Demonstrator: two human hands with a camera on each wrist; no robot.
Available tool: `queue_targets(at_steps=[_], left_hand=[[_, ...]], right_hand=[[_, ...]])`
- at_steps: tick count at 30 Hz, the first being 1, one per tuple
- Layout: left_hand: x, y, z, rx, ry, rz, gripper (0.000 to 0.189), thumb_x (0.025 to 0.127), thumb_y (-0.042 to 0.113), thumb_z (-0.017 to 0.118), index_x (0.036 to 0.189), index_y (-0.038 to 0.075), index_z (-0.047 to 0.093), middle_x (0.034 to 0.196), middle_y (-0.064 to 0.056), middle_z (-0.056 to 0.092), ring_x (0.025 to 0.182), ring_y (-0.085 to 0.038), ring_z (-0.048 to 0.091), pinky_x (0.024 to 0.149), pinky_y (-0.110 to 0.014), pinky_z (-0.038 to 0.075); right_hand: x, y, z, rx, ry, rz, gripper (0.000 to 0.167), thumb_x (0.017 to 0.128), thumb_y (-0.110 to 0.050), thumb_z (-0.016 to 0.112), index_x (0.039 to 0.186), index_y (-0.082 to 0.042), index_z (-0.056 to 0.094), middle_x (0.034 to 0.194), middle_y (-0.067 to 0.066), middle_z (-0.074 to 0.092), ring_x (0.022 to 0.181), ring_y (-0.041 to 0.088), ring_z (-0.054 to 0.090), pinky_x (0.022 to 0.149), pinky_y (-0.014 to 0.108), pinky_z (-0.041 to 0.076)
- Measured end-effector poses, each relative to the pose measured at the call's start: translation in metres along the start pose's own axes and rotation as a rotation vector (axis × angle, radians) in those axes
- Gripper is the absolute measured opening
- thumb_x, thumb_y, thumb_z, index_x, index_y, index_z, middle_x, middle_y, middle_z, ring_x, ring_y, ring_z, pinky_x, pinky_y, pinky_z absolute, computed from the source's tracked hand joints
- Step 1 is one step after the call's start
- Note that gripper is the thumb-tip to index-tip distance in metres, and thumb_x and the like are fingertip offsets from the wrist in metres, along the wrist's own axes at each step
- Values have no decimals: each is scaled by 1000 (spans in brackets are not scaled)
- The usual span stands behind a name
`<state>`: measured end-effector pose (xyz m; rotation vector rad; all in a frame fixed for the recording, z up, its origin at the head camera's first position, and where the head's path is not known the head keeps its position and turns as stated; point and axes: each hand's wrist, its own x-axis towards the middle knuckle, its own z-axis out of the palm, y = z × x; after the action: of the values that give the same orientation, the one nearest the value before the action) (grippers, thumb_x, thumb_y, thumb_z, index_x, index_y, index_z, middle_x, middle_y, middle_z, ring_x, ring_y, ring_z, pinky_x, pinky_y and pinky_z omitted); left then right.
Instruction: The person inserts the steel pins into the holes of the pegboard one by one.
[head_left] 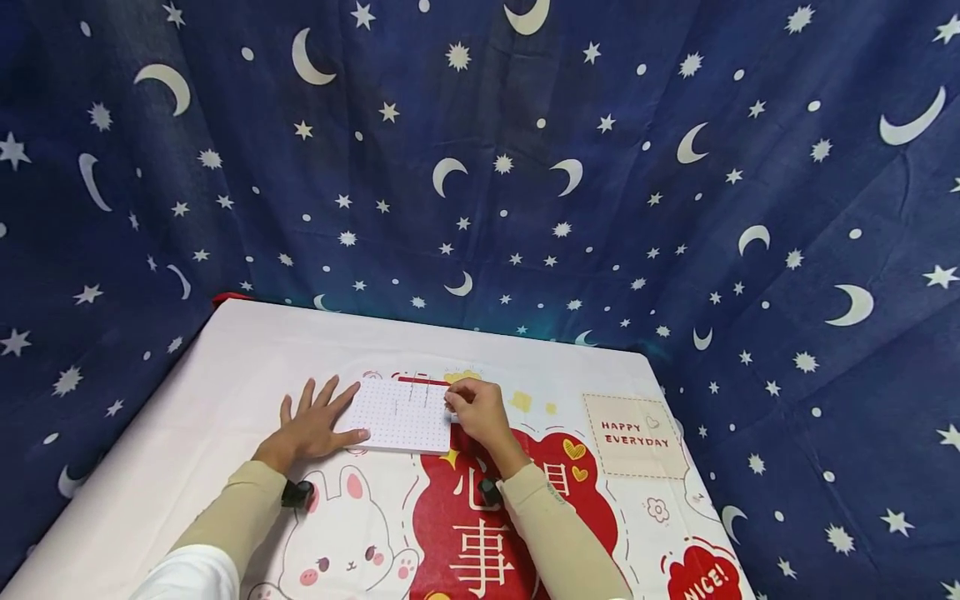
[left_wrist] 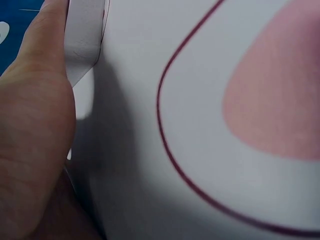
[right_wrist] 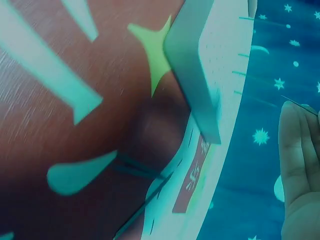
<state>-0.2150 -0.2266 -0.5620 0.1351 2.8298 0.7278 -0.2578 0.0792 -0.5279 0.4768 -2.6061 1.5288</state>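
Note:
A white board [head_left: 375, 429] dotted with rows of small holes lies on the table in the head view. Several thin needles [right_wrist: 239, 73] stand up out of its surface in the right wrist view. My left hand [head_left: 311, 425] spreads its fingers at the board's left end, the thumb along the near left corner. Above the board's right end, my right hand [head_left: 483, 414] pinches a thin needle [right_wrist: 296, 104] between thumb and fingers. Its tip pokes out past the fingertips, apart from the board. In the left wrist view the left hand [left_wrist: 35, 125] touches the board's edge [left_wrist: 85, 37].
A printed tablecloth [head_left: 525, 550] with a rabbit, red shapes and lettering covers the table. A dark blue curtain [head_left: 495, 233] with moons and stars hangs behind and along the sides. Each wrist wears a small dark camera [head_left: 297, 495].

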Motion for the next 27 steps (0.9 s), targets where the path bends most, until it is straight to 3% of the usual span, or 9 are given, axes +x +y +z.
queue_targets(at_steps=[6,12,20,27], left_hand=[[3,2,-5,7,3,-1,103,85,74,65,164,19,29,173,-27,9,157,-61,-6,117,-82,-10],[-1,5,-5,14,2,7,101,87,72,66,164,19,30,173,-27,12,156,-61,-3,117,-83,-6],[3,-1,1,12,11,5,105,85,78,63,165,20,28,174,-26,9,157,-60,-6,118,-82,-9],[3,2,-2,39,-6,0,101,88,74,64,165,20,27,174,-26,10,157,-60,-5,118,-83,-7]], right_hand=[[6,-9,9,-3,6,-25,6,95,-8,74,92,-5,79,85,10,78,69,8,65,69,23,61],[4,-11,19,26,2,29,8,95,-10,75,91,-7,81,84,8,79,69,7,66,71,20,60],[1,-10,25,-65,20,1,10,94,-16,77,96,-9,84,89,3,80,79,10,65,72,21,58],[-1,-4,30,-84,28,69,13,95,-18,77,103,-10,84,96,2,81,90,14,68,79,27,62]])
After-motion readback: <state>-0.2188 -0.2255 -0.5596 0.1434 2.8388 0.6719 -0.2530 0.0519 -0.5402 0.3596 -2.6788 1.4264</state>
